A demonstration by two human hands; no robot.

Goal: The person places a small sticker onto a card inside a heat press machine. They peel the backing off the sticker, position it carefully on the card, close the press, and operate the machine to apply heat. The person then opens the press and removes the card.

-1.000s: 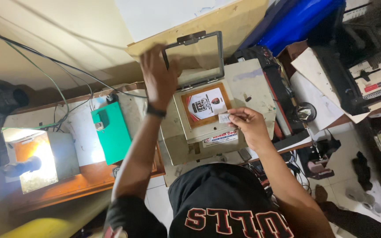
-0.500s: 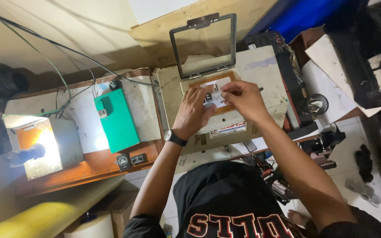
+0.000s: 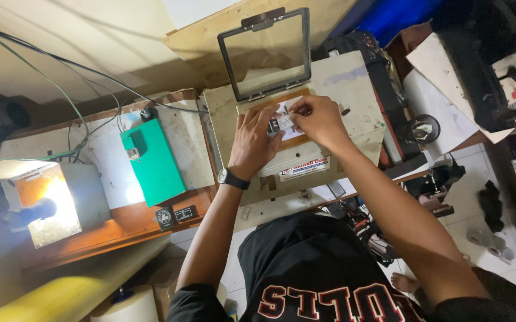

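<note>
A long wooden counter [image 3: 121, 229], worn and orange-brown, carries a boxy beige machine [image 3: 353, 89] with a flat, scuffed top. At the machine's far edge a dark metal frame holding a clear pane [image 3: 268, 52] stands tilted up like an open lid. Left of the machine lies a smooth green rectangular plate [image 3: 153, 164], and further left a pale box with a glowing lamp face [image 3: 52, 206].

Both forearms reach forward from the black shirt and meet over the machine's recessed wooden bed. The left hand [image 3: 253, 143], a dark watch at the wrist, lies palm down with fingers stretched flat, their tips touching a small white card [image 3: 287, 122]. The right hand [image 3: 320, 122] curls in from the other side, thumb and forefinger pinched on the card's upper edge. The card rests flat in the bed, between and partly under the two hands.
</note>
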